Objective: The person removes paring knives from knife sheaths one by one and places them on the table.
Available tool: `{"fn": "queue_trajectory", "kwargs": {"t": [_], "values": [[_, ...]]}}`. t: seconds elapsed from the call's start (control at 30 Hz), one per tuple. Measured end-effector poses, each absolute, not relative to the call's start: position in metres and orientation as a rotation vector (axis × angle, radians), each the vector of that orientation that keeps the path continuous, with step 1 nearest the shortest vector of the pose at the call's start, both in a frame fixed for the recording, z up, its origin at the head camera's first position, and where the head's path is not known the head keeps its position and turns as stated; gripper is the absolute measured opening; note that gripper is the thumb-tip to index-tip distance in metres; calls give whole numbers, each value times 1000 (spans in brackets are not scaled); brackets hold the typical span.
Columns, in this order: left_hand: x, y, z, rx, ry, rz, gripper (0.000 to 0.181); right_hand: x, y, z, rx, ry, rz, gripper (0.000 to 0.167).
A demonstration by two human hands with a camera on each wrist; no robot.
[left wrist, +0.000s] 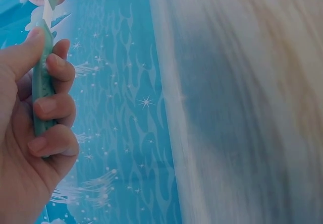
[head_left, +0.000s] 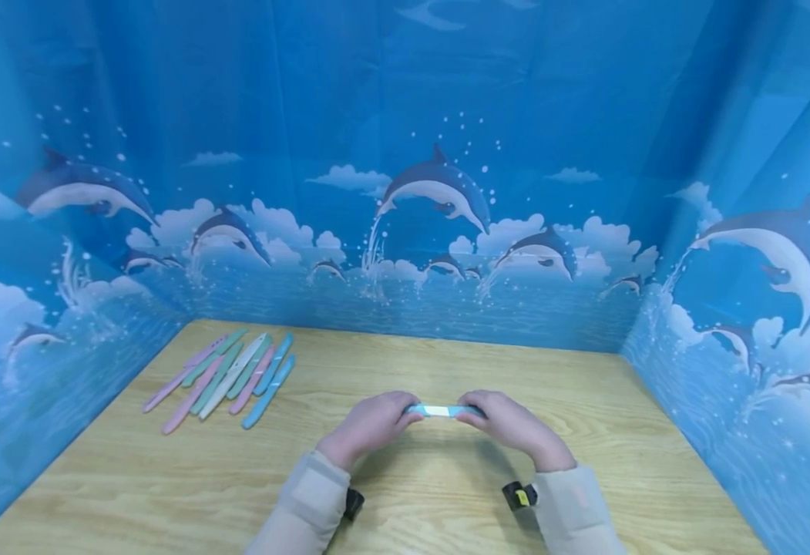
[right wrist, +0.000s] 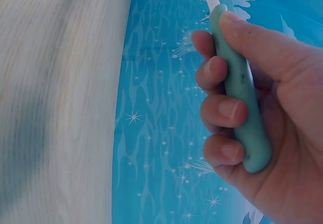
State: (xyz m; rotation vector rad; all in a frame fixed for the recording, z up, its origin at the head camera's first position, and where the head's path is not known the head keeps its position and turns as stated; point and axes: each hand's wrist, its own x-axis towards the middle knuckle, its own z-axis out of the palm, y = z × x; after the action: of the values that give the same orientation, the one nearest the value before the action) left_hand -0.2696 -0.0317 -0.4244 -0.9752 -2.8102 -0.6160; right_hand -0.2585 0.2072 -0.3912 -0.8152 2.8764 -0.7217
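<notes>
Both hands hold one slim blue-green fruit knife (head_left: 437, 411) level above the middle of the table, one at each end. A short white stretch shows between the two coloured ends. My left hand (head_left: 371, 424) grips the left end, thumb along it and fingers curled round a green piece (left wrist: 43, 82) in the left wrist view. My right hand (head_left: 515, 428) grips the right end; in the right wrist view its fingers wrap a rounded green handle (right wrist: 239, 85), thumb on top. Whether the white stretch is bare blade cannot be told for certain.
Several similar knives in pink, green, white and blue, among them a white one (head_left: 233, 378) and a blue one (head_left: 269, 391), lie fanned together at the back left of the wooden table (head_left: 405, 501). A dolphin-printed blue curtain (head_left: 405, 301) encloses the back and sides.
</notes>
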Motion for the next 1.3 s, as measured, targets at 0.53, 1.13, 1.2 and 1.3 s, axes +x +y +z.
{"fn": "queue_trajectory", "kwargs": {"t": [0.53,1.13,1.2,1.3], "values": [[-269,-32,-424,-975,-2839,-645,26,-258,210,-392,-831,2878,-724,17],[-269,-32,-424,-991,-2829,-656,26,-258,213,-392,-808,2861,-740,20],[-269,-32,-424,-991,-2830,-655,26,-258,213,-391,-802,2858,-742,19],[-269,-32,-424,-989,-2834,-654,26,-258,213,-391,-801,2854,-745,19]]}}
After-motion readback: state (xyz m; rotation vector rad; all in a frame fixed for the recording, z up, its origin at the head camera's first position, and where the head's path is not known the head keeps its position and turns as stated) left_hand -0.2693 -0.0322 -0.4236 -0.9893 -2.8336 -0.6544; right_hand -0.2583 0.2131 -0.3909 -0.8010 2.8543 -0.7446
